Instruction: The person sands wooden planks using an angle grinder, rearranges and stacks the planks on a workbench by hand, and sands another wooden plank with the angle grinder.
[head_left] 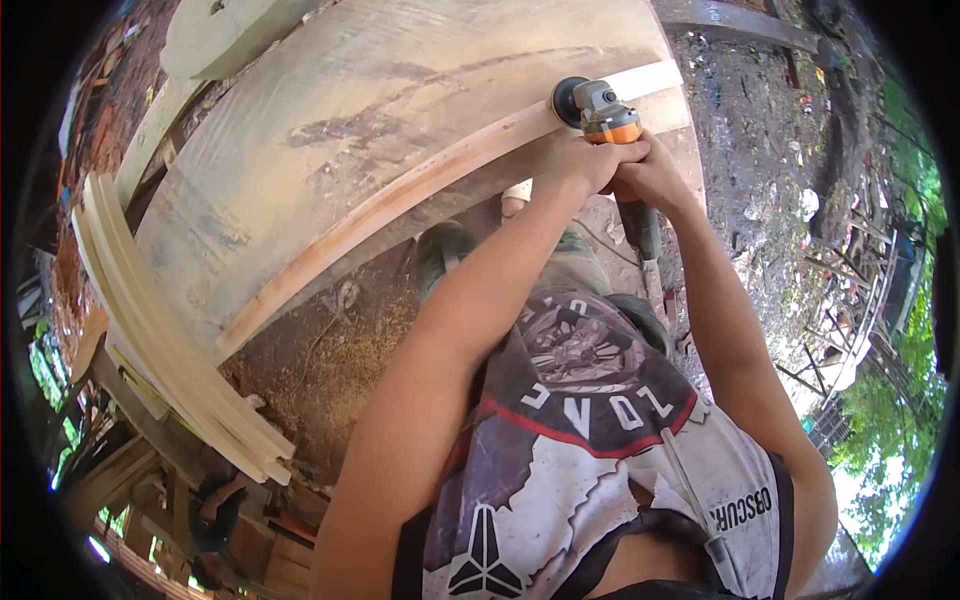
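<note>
Both hands are wrapped round an angle grinder [612, 124] with an orange and grey head and a dark body. My left hand [590, 165] grips it just behind the orange band, and my right hand [650, 178] closes round the body beside it, the two touching. The grinder's round black disc [569, 102] rests against a long curved wooden strip [400, 192] near its right end. That strip lies along the near edge of a dusty wooden table [330, 90].
Curved wooden pieces are stacked [165, 330] at the left. A thick pale block [225, 35] sits at the table's top left. Below the table, sawdust [330, 385] covers the ground. Branches and debris [850, 290] lie at the right.
</note>
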